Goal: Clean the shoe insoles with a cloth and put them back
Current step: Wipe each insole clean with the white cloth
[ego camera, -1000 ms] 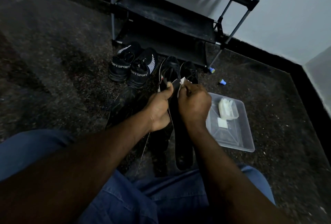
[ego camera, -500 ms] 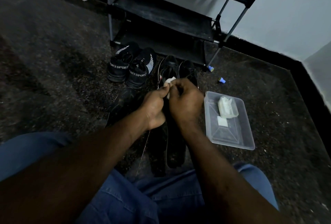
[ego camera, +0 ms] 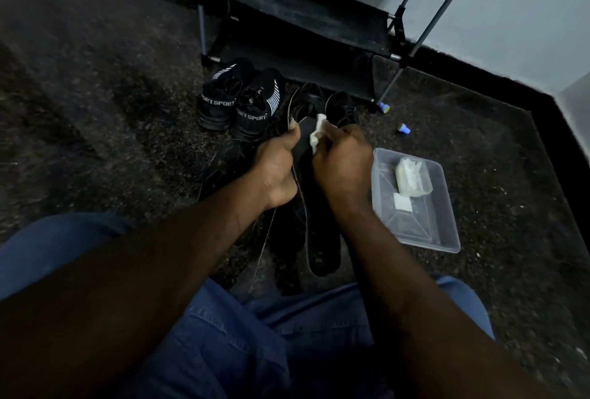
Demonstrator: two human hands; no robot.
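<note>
So compared to half a second back, the hands have come apart a bit. The right hand (ego camera: 343, 165) has slid off to the right with the cloth (ego camera: 316, 135), and the dark tip of the insole (ego camera: 322, 248) now shows between the two hands where it was covered before. The left hand (ego camera: 277, 169) has barely shifted.

Grip-wise, the left hand's grip is closed on the insole's left edge near the top, with the thumb lying up along it. The right hand's grip is curled round the small white cloth, which is bunched up and pressed on the insole's right edge just below the tip. The insole runs from the hands back toward the person's jeans (ego camera: 255, 334), between the forearms. I can't tell if its lower end touches the floor (ego camera: 95, 79).

Just behind the hands is a pair of plain black shoes (ego camera: 322, 101), and left of those a pair of sport shoes (ego camera: 242, 105) with white lettering. Another dark shoe (ego camera: 223, 165) lies beside the left wrist and is hard to make out. On the floor to the right sits a clear plastic tray (ego camera: 447, 226) with a white packet (ego camera: 413, 178) and a small white square (ego camera: 401, 201) in it. Two little blue caps (ego camera: 403, 128) lie near the foot of the shoe rack (ego camera: 297, 15).
</note>
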